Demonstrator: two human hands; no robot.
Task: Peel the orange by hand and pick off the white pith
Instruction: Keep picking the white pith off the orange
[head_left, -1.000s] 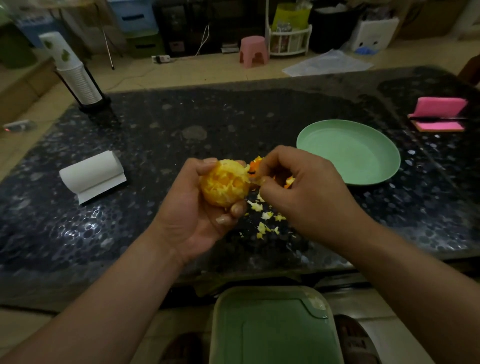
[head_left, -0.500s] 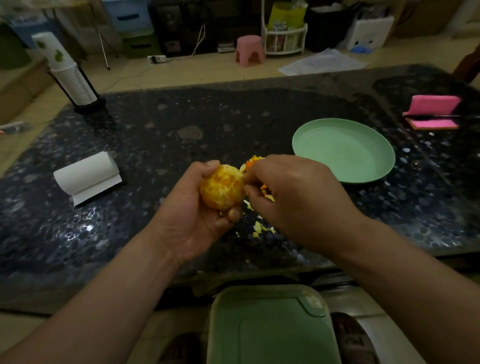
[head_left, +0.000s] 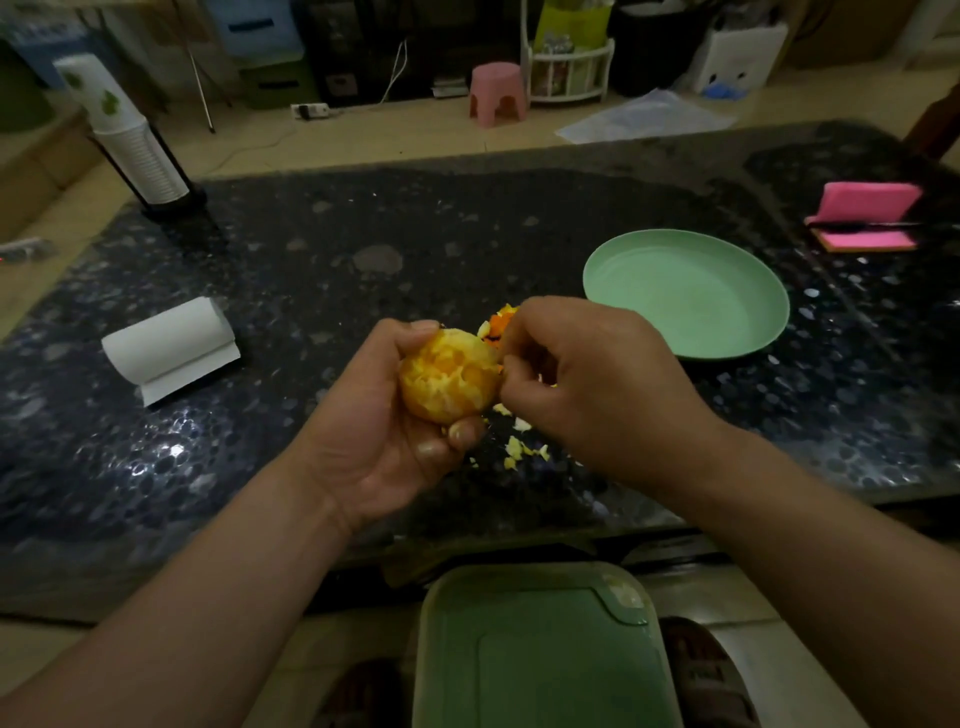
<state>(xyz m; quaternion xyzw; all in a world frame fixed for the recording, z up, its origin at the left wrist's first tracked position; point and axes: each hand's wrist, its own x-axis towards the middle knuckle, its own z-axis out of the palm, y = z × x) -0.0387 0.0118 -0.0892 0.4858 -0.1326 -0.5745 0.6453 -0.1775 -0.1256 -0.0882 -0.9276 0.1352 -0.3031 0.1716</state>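
Note:
My left hand (head_left: 384, 441) grips the peeled orange (head_left: 448, 378) above the dark table, thumb on top and fingers curled beneath. Patches of pale pith still streak its surface. My right hand (head_left: 592, 384) is against the orange's right side, with finger and thumb pinching at the pith there. Behind the hands lies a pile of orange peel (head_left: 497, 325). Small pith scraps (head_left: 519, 441) are scattered on the table under my right hand.
A green plate (head_left: 685, 293) sits to the right on the dark speckled table (head_left: 311, 270). A white paper roll (head_left: 169, 345) lies at the left, a stack of paper cups (head_left: 130, 140) at the far left, a pink pad (head_left: 865, 215) at the far right. A green bin lid (head_left: 540, 649) is below the table edge.
My right hand has come back in against the orange's right side after pulling away. The left hand has turned the orange slightly.

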